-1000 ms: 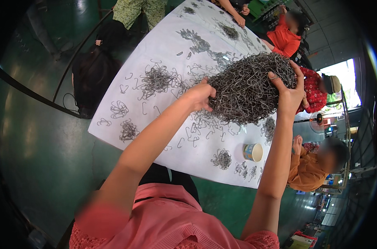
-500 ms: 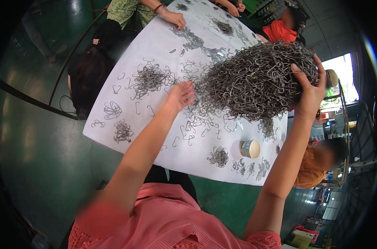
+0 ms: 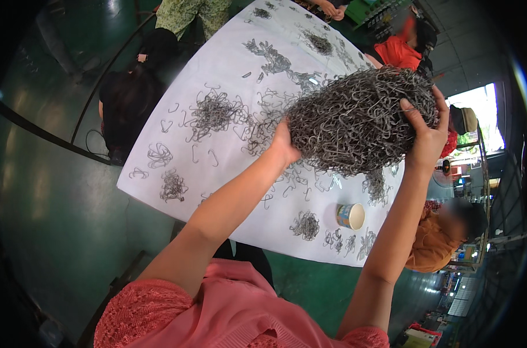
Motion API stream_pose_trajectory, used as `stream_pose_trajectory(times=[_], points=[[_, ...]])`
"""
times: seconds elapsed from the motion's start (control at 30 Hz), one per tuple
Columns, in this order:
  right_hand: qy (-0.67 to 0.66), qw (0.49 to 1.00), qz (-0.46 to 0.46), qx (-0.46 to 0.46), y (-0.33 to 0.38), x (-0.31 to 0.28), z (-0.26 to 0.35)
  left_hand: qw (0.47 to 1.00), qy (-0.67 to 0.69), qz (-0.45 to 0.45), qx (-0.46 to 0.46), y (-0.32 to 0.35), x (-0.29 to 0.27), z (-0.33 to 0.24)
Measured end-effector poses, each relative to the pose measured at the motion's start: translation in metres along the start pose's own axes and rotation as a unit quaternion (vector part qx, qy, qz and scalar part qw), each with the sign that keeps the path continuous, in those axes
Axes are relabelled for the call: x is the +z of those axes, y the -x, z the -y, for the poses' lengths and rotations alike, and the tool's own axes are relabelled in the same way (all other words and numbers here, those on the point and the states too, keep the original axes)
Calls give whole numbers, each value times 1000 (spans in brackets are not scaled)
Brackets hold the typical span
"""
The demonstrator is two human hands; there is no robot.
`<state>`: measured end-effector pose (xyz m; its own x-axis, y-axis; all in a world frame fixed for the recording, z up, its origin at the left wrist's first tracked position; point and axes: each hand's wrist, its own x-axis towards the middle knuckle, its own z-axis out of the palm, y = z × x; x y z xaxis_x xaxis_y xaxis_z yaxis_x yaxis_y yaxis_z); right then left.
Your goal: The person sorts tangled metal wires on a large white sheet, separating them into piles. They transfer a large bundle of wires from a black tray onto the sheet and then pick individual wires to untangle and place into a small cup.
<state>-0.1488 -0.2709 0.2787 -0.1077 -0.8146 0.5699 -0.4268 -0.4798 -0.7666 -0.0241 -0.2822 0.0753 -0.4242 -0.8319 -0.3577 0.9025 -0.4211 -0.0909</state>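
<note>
A big tangled clump of grey metal wire hooks [image 3: 356, 122] is raised above the white table. My right hand [image 3: 429, 130] grips its right end, thumb on the near face and fingers curled round the edge. Against the left end rests my left hand [image 3: 287, 144], its fingers mostly hidden behind the hooks. Loose hooks lie under and around the clump. Left of it spreads a scattered pile of hooks [image 3: 212, 113]. A smaller heap [image 3: 305, 225] sits near the front edge, beside a paper cup [image 3: 350, 216].
The white tabletop [image 3: 246, 217] carries more piles, including flat metal pieces [image 3: 269, 58] toward the far side. A dark-haired person [image 3: 130, 98] is at the left edge, one in red [image 3: 398, 49] at the far right, and one in orange-brown [image 3: 429, 246] at the near right.
My left hand has moved right from open above the table to the clump's left end. The clump has shifted slightly left. A co-worker's hand has left the far flat pieces.
</note>
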Motion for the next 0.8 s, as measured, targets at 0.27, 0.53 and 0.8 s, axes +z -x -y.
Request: stream_pose_trajectory(times=[0.27, 0.53, 0.8], points=[[139, 990, -14, -25, 4, -3, -15, 999, -25, 24, 38, -8, -13, 2], [96, 995, -5, -13, 3, -3, -24, 992, -100, -38, 66, 10, -2, 10], [27, 1000, -5, 16, 8, 1, -19, 978, -197, 24, 68, 16, -6, 11]])
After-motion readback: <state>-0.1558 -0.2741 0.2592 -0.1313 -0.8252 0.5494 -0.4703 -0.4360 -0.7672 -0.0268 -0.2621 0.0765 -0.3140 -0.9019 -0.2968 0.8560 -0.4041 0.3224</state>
